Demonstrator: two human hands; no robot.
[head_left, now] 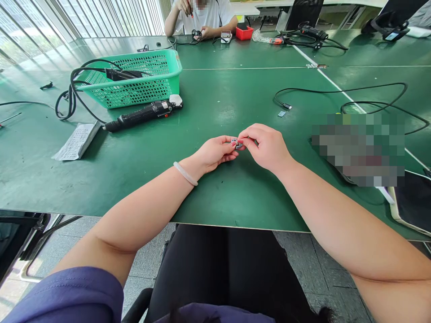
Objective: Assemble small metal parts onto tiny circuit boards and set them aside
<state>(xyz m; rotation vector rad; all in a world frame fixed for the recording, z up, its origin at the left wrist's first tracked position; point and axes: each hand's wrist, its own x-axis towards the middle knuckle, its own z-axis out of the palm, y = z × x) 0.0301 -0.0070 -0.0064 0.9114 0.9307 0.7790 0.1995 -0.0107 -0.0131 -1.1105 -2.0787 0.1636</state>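
Observation:
Over the green table (208, 193), my two hands meet at a small metallic part (237, 144). My left hand (218, 153) holds the part between thumb and fingers, with a pale bangle on the wrist. The fingertips of my right hand (264, 146) are pinched together at the part's upper right side. Fingers cover much of the part, so its shape is hard to make out. Whether my right fingertips hold a separate small piece cannot be seen.
A green basket (144, 92) with a cabled device stands back left, a black electric screwdriver (141, 115) before it. Folded paper (78, 141) lies left. A black cable (336, 91), a memory card (281, 114) and a blurred object (360, 152) lie right. Another person (215, 15) sits opposite.

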